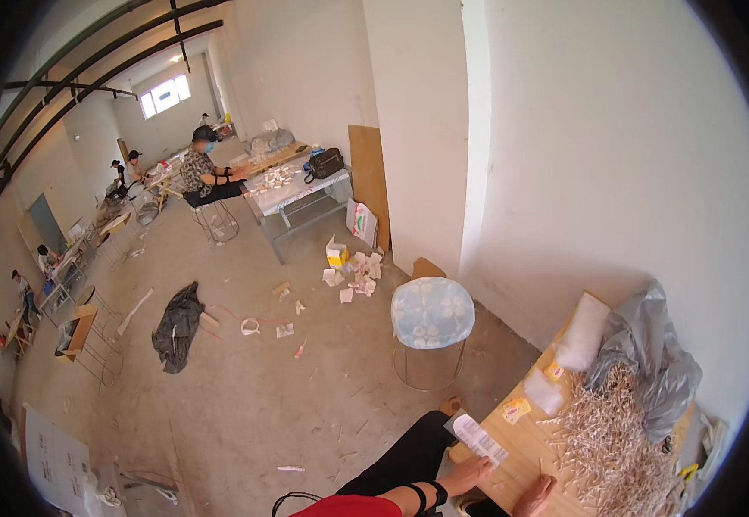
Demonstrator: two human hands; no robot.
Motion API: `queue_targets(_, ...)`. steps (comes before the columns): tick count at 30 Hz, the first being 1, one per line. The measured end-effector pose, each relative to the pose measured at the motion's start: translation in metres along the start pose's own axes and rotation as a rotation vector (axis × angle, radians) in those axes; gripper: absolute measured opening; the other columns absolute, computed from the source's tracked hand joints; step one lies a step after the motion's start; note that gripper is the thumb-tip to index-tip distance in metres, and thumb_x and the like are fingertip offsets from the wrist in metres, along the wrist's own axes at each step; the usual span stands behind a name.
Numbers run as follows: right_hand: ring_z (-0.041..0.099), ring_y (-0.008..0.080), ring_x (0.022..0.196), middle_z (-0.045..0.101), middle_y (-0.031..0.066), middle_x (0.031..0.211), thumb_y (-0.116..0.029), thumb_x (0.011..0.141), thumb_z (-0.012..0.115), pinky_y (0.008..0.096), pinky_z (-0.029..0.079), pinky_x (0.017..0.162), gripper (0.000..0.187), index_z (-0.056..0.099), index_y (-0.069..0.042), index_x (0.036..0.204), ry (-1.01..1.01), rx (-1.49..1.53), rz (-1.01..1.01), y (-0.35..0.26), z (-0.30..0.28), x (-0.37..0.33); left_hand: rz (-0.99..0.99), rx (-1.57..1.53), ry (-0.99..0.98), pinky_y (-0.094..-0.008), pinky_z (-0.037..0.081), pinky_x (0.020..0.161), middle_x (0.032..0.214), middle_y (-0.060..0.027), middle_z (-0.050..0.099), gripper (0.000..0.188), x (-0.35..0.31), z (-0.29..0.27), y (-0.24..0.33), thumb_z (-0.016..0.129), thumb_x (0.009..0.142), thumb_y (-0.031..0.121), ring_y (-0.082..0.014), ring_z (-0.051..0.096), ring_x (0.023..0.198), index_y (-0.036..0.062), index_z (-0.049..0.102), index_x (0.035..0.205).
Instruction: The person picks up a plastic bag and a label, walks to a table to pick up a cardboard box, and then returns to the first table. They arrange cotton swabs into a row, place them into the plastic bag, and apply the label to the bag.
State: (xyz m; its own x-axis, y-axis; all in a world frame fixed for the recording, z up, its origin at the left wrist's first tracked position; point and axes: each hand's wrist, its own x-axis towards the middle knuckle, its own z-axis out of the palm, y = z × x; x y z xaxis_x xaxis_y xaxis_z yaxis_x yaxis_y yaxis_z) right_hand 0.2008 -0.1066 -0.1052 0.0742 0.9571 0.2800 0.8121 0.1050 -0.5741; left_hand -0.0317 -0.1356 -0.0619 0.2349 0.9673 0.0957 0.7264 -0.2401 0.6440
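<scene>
At the lower right, my left hand (469,474) is closed on one end of a flat printed packet (480,438), white and grey, which lies at the table's near-left edge. My right hand (536,496) is just to the right, low over the wooden table (512,444). Its fingers are curled together, and what they hold, if anything, is too small to make out; a thin stick (540,465) shows by the fingertips. A large heap of thin, pale-tipped sticks that look like cotton swabs (611,431) covers the table's right side.
Behind the heap lie a grey plastic bag (650,353), a white plastic-wrapped bundle (583,334) and a yellow packet (515,410). A round stool (432,312) with a pale blue cover stands ahead. A black bag (178,327) and scraps litter the floor; a seated person (202,172) works farther off.
</scene>
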Motion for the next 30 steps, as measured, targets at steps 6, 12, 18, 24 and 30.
queue_targets(6, 0.055, 0.0358, 0.100, 0.052, 0.0153, 0.113, -0.011, 0.089, 0.049, 0.0443, 0.047, 0.078, 0.016, 0.055, -0.009, 0.104, 0.067, -0.012, 0.007, -0.020, -0.013, 0.005, 0.061, 0.033, 0.126, -0.0431, 0.046, 0.072, 0.093, -0.0151, 0.050, 0.018, 0.004, 0.019, -0.006, 0.051, 0.090, 0.020, -0.0338, 0.056, 0.087, 0.0024, 0.049, 0.096)
queue_targets(12, 0.059, 0.0340, 0.094, 0.054, 0.0125, 0.110, -0.010, 0.091, 0.048, 0.0442, 0.048, 0.072, 0.012, 0.056, -0.008, 0.099, 0.080, -0.050, 0.149, -0.013, -0.010, -0.002, -0.029, 0.063, -0.081, -0.0432, 0.047, 0.078, 0.105, -0.0161, 0.055, 0.026, 0.001, 0.009, 0.003, 0.049, 0.093, 0.025, -0.0346, 0.057, 0.097, 0.0017, 0.051, 0.105)
queue_targets(18, 0.054, 0.0374, 0.109, 0.057, 0.0175, 0.117, -0.015, 0.090, 0.049, 0.0453, 0.049, 0.086, 0.021, 0.059, -0.007, 0.107, -0.063, -0.266, -0.044, -0.013, -0.005, 0.009, 0.027, -0.022, -0.070, -0.0461, 0.046, 0.082, 0.100, -0.0199, 0.060, 0.027, 0.016, 0.035, -0.047, 0.044, 0.094, 0.026, -0.0374, 0.058, 0.098, 0.0034, 0.057, 0.103)
queue_targets(24, 0.062, 0.0313, 0.085, 0.054, 0.0137, 0.118, -0.015, 0.085, 0.058, 0.0426, 0.051, 0.071, 0.028, 0.058, -0.010, 0.113, 0.056, 0.216, 0.273, -0.028, -0.026, 0.008, 0.060, -0.044, 0.066, -0.0417, 0.047, 0.066, 0.092, -0.0095, 0.055, 0.010, 0.022, -0.018, -0.009, 0.063, 0.082, 0.010, -0.0320, 0.059, 0.082, 0.0090, 0.055, 0.089)
queue_targets(30, 0.062, 0.0324, 0.079, 0.058, 0.0087, 0.102, -0.017, 0.083, 0.063, 0.0410, 0.050, 0.068, 0.019, 0.062, -0.012, 0.101, 0.133, 0.082, 0.209, -0.019, -0.026, 0.001, 0.105, -0.028, 0.026, -0.0411, 0.047, 0.066, 0.090, -0.0078, 0.054, 0.011, 0.023, -0.012, 0.005, 0.064, 0.083, 0.010, -0.0311, 0.059, 0.081, 0.0097, 0.057, 0.092)
